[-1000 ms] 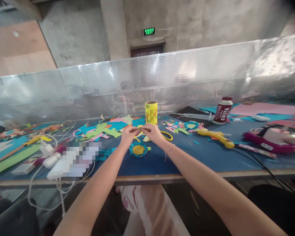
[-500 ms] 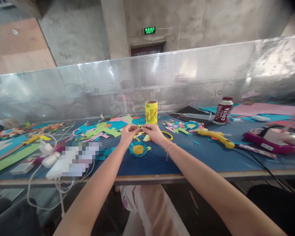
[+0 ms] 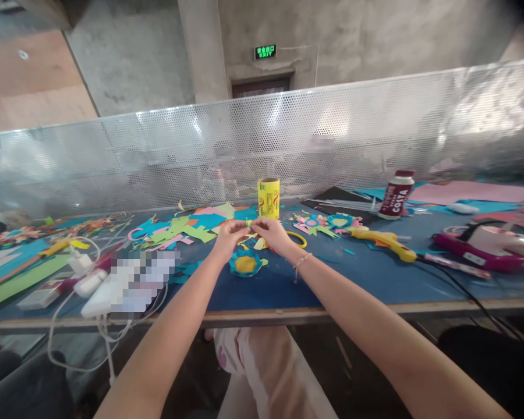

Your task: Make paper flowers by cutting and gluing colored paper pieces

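Observation:
My left hand (image 3: 227, 239) and my right hand (image 3: 271, 234) meet over the middle of the table, fingertips pinched together. Between them is a small green paper piece (image 3: 248, 223), mostly covered by the fingers, so its shape is hard to make out. Just below the hands lies a blue paper flower (image 3: 255, 271) with a yellow round centre. Yellow-handled scissors (image 3: 297, 238) rest partly behind my right hand. Beyond the hands stands a yellow cardboard roll (image 3: 269, 198).
Paper scraps (image 3: 201, 223) spread left of the roll. More paper flowers (image 3: 339, 221) lie to the right, near a yellow glue gun (image 3: 386, 241) with a black cable. A bottle (image 3: 396, 195) stands farther back. White chargers (image 3: 91, 283) and cables crowd the left. A perforated metal screen (image 3: 179, 157) closes the back.
Both hands stay in nearly the same place, with fingers still pinched on the green piece. A bit more of it shows between the fingertips. The things on the table have not moved.

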### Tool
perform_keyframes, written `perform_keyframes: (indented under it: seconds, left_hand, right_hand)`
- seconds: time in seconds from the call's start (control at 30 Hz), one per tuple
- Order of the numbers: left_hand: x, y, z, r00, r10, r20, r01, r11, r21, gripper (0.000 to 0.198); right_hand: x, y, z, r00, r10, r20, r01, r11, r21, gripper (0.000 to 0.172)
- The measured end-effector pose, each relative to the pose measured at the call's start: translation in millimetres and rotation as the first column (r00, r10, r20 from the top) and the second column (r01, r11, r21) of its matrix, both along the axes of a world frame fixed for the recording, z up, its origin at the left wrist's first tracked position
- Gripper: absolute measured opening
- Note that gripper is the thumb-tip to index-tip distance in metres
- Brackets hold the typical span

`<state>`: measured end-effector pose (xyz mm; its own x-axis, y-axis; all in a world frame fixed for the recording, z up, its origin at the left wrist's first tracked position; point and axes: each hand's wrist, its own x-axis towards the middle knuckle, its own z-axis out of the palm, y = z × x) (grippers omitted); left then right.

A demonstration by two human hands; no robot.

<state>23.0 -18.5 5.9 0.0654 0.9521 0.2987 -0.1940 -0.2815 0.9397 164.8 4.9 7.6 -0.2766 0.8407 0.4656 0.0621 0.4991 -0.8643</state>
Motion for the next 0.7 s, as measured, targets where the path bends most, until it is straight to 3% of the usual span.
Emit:
perform_keyframes:
  seconds: [0.13, 0.7]
  left_hand:
    - [0.4, -1.8, 2.6, 0.994, -0.033, 0.101, 0.037, 0.999, -0.039, 0.024]
    - [-1.4, 5.4, -4.9, 0.998, 0.066, 0.005, -0.066, 0.998, 0.025, 0.029]
  right_hand:
    - [0.8, 0.9, -0.4, 0.999, -0.036, 0.019, 0.035, 0.999, 0.035, 0.015]
    - [-0.2, 7.2, -6.9, 0.999, -0.010, 0.041, 0.006, 0.995, 0.101, 0.015]
